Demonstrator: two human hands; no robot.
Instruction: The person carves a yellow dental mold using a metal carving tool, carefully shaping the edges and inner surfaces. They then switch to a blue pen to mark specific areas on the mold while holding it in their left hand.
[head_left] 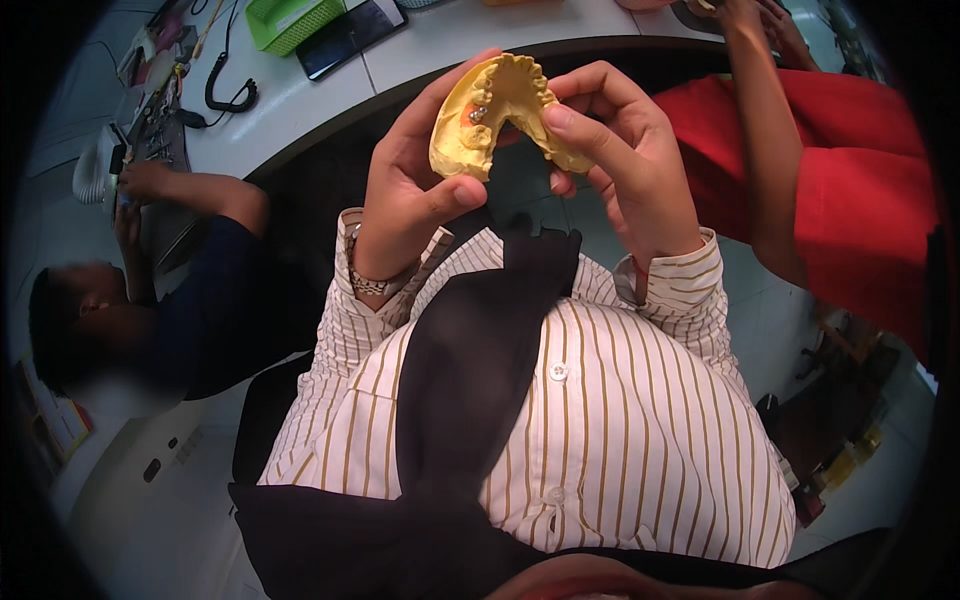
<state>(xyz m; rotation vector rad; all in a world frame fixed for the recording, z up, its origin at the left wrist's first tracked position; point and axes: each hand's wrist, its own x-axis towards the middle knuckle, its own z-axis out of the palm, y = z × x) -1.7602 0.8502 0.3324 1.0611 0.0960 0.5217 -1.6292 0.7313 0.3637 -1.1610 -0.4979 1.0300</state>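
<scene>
In the head view, the yellow plaster horseshoe-shaped dental cast [512, 82] is at twelve o'clock, held off the curved white desk [335, 110], toothed side up, presumably to keep its small silver metal piece [477, 114] visible. The half-open left hand [408, 165] cups its nine o'clock side; the half-curled right hand [645, 150] grips three o'clock, thumb on top.
</scene>
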